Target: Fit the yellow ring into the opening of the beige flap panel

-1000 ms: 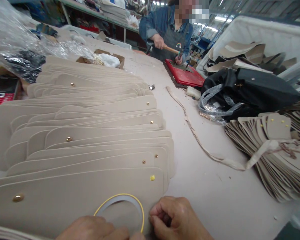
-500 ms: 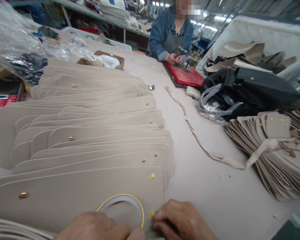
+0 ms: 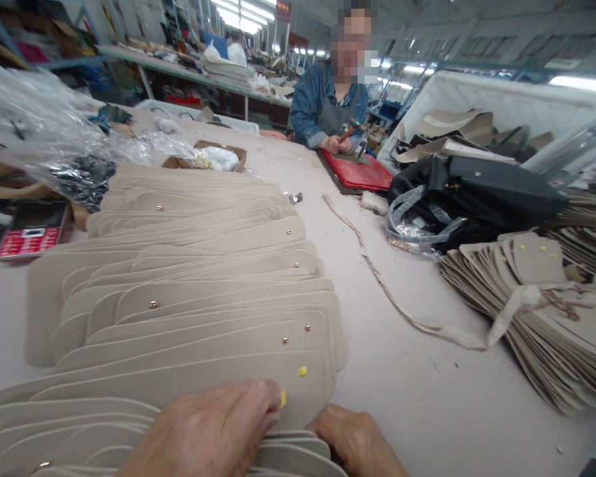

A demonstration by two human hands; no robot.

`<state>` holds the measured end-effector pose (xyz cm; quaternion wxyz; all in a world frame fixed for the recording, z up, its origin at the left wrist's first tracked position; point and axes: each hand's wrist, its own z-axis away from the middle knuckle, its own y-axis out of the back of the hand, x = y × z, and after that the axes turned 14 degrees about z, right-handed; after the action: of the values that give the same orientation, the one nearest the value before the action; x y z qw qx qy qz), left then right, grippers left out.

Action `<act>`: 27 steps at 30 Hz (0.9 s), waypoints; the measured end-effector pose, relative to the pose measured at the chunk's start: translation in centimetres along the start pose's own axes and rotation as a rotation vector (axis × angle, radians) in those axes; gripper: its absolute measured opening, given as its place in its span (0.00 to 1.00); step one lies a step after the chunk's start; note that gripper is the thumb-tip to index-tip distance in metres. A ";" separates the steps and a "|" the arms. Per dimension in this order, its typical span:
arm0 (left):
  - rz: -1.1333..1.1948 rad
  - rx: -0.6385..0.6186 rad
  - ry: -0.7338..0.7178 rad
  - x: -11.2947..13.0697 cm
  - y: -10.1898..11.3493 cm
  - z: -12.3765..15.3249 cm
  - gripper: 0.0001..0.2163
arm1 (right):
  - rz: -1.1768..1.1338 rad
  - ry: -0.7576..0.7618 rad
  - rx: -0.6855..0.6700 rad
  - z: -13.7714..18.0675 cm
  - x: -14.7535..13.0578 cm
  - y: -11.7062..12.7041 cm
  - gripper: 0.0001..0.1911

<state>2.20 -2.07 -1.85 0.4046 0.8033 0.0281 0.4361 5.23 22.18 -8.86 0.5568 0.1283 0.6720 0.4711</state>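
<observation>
— Our view has tipped up. The table (image 3: 407, 371) and the fan of beige panels (image 3: 203, 298) sit further from us now, and more panel edges crowd the near side.

— And our left hand (image 3: 208, 430) has slid right across the nearest panel. It covers the spot where the tape ring lay a moment ago, so we can't see the ring.

— Its fingers are together, bent down onto the panel. Our right hand (image 3: 360, 440) rests at the near right edge with its fingers tucked out of sight, so its grip is hidden.

— A yellow tab (image 3: 283, 399) shows at the left fingertips, just near of the yellow dot (image 3: 302, 371). We can't tell if it's pinched or pressed, but we judge it's landing on this panel.
</observation>
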 end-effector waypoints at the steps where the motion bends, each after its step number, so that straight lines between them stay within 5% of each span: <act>1: -0.036 0.064 -0.031 0.1 0.4 -0.3 0.07 | -0.035 -0.029 -0.093 -0.3 -0.3 0.9 0.13; 4: -0.154 0.200 -0.075 0.5 1.4 -0.7 0.07 | -0.113 -0.072 -0.303 -1.0 -1.5 4.1 0.14; 8: -0.364 0.284 -0.142 0.2 1.6 -0.5 0.09 | -0.142 -0.132 -0.374 -1.0 -2.6 6.4 0.12; 11: -0.446 0.168 -0.033 -0.9 0.8 -0.5 0.14 | -0.092 -0.211 -0.240 -1.3 -2.5 6.7 0.05; 16: -0.429 -0.033 0.236 -1.9 -0.6 -1.1 0.16 | 0.184 -0.194 0.262 -4.0 -2.2 6.3 0.06; 27: -0.193 -0.045 0.237 -1.5 -0.3 -0.3 0.11 | 0.447 -0.162 0.334 -9.2 -2.7 5.7 0.06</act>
<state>1.14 -2.31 -2.95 0.4563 0.7307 0.1427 0.4873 -3.78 18.73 -3.34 0.4623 0.4004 0.6486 0.4531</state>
